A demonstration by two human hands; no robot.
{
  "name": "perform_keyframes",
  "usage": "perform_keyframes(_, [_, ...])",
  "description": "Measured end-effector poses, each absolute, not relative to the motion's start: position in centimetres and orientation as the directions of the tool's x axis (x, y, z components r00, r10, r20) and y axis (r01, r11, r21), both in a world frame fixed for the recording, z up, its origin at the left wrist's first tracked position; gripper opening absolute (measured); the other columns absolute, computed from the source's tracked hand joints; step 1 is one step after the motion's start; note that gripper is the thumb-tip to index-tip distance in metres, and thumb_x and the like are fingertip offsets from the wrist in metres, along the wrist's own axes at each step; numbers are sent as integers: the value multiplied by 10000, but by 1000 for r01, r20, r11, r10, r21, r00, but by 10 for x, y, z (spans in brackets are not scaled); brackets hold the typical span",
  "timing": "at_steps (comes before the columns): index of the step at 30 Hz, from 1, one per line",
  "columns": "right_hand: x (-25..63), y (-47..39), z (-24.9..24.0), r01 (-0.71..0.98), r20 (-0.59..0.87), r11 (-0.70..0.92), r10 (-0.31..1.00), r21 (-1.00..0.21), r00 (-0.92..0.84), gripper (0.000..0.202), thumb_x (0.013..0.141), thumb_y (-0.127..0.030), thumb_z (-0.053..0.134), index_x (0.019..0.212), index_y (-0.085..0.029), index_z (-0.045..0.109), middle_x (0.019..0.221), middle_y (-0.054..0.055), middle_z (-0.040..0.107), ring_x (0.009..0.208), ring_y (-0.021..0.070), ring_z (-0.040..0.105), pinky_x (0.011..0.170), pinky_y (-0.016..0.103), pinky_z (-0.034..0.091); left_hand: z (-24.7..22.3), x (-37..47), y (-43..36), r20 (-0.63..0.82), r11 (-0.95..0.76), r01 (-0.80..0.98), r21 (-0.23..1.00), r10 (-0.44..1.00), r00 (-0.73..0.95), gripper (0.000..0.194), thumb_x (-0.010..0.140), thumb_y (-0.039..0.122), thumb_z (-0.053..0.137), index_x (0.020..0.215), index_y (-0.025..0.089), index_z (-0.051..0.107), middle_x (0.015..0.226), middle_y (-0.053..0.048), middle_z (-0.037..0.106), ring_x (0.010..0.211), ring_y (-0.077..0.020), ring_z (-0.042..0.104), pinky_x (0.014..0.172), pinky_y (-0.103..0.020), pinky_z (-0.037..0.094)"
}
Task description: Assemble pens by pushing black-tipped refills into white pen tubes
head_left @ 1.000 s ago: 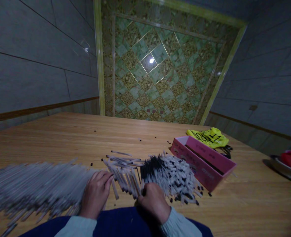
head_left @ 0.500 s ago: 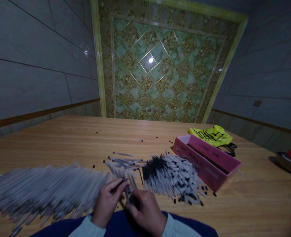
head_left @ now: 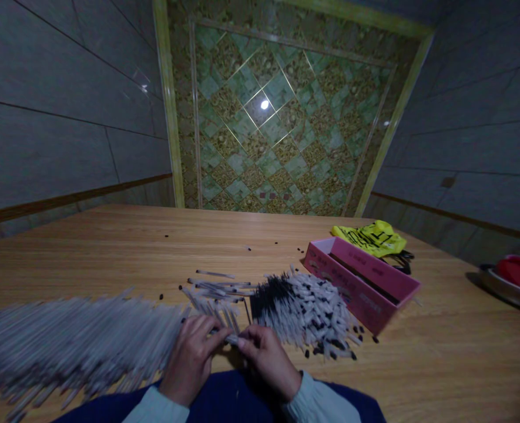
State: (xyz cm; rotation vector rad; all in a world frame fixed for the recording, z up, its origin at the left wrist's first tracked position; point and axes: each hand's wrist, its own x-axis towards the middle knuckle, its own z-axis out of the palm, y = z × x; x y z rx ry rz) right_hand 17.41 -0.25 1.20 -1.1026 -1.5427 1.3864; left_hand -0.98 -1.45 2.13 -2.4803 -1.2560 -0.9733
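Observation:
My left hand (head_left: 193, 355) and my right hand (head_left: 269, 357) meet near the table's front edge, fingers closed. Pinched between them is a thin translucent tube (head_left: 231, 339), lying nearly level; its ends are hidden by my fingers. Just beyond my hands lie several loose dark-tipped tubes (head_left: 218, 289). To the left of my left hand spreads a wide heap of long clear tubes (head_left: 83, 338). On the right, close to my right hand, is a pile of white tubes with black ends (head_left: 306, 311).
A pink open box (head_left: 361, 282) stands behind the right pile, with a yellow printed bag (head_left: 372, 238) past it. A metal basin (head_left: 502, 289) holding something red sits at the far right. Small black caps (head_left: 352, 355) are scattered on the wooden table (head_left: 131, 247).
The tube between my hands has turned from steep to nearly level. My right hand has opened out slightly from a tighter curl and moved up beside it. The view has shifted a little.

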Motion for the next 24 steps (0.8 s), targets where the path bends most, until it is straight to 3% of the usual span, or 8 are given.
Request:
perform_keyframes(4, [177,-2,13,-12,-317,-378,792,-926,-521,388,769,-523,500,595,-178,462,377,-79,383,269,36,210,303,168,117,23,-11,-14,633,-673,735,86,607,481,264,808,108,495,1003,229,625,869,-50,640,822,-199,548,781,-379,374])
perform_keyframes(6, [179,-3,17,-74,-376,-522,698,-850,-609,353,780,-474,493,584,-191,420,368,-107,303,276,30,145,305,161,79,26,-11,-15,615,-685,723,84,607,504,204,827,161,504,983,226,619,839,-37,644,786,-191,547,744,-362,370])
perform_keyframes(8, [181,-3,18,-105,-345,-513,700,-852,-625,358,773,-473,519,584,-184,425,388,-106,301,291,28,148,310,162,76,28,-11,-16,604,-686,722,87,613,509,181,840,166,485,947,223,619,798,-31,643,756,-187,549,702,-345,366])
perform_keyframes(13, [181,-3,15,-40,-70,-105,854,-994,-516,465,762,-563,537,544,-156,482,423,-60,402,323,38,241,349,183,150,30,-11,-18,601,-654,750,96,639,480,206,845,143,447,894,223,630,770,-38,655,730,-187,575,669,-333,368])
perform_keyframes(16, [180,-4,15,104,99,166,877,-981,-469,464,832,-474,489,499,-151,487,444,-32,450,396,64,360,433,186,257,29,-11,-18,574,-628,772,101,670,470,207,845,150,442,865,230,631,799,-40,675,738,-192,597,666,-331,378])
perform_keyframes(19, [181,-7,21,330,235,379,885,-864,-401,363,865,-319,464,549,-152,528,527,-11,521,515,98,475,522,194,305,27,-10,-18,537,-611,784,112,701,469,208,857,179,429,842,228,630,783,-34,681,719,-187,613,642,-316,385])
perform_keyframes(24, [186,-9,24,590,469,655,754,-472,-461,132,778,-149,478,721,-169,596,632,28,585,613,143,532,539,222,275,26,-8,-20,470,-571,799,187,767,438,270,882,206,373,765,220,616,702,-20,667,661,-170,627,581,-283,374])
